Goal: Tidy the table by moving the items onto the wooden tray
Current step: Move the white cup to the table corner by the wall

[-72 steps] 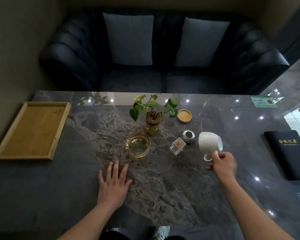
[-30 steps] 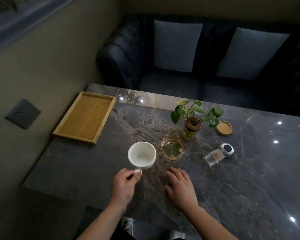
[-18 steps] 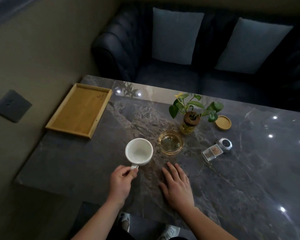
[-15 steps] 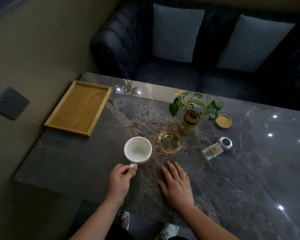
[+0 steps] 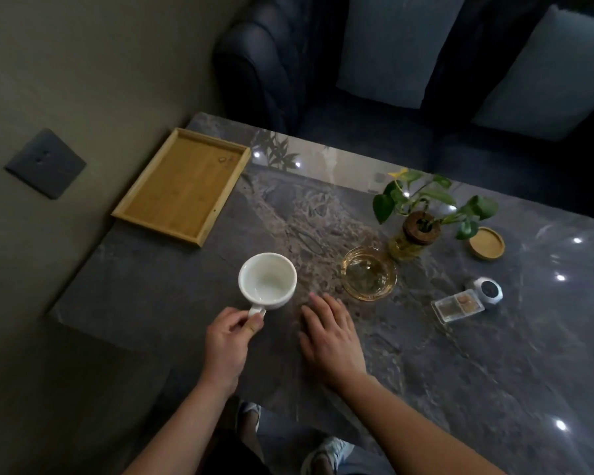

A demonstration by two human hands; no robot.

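L hand [image 5: 227,332] fingers pinch white mug [image 5: 267,280] handle to carry toward wooden tray [image 5: 182,185]; R hand [image 5: 330,335] flat, released on surface [image 5: 460,354], prob. steadying.

Hidden and cut-off bits, head view

Mug handle [image 5: 256,310] is mostly disappearing under left hand [image 5: 227,334] fingers; can't tell if white mug [image 5: 267,281] is resting on table [image 5: 460,371] or lifting. Sofa [image 5: 374,97] & right cushion [image 5: 549,77] are getting cut by top/right edges. Small engraved mark on wooden tray [image 5: 182,186] is reading too tiny. Contents of clear box [image 5: 458,306] are looking blurry. Forearms are running off bottom edge.
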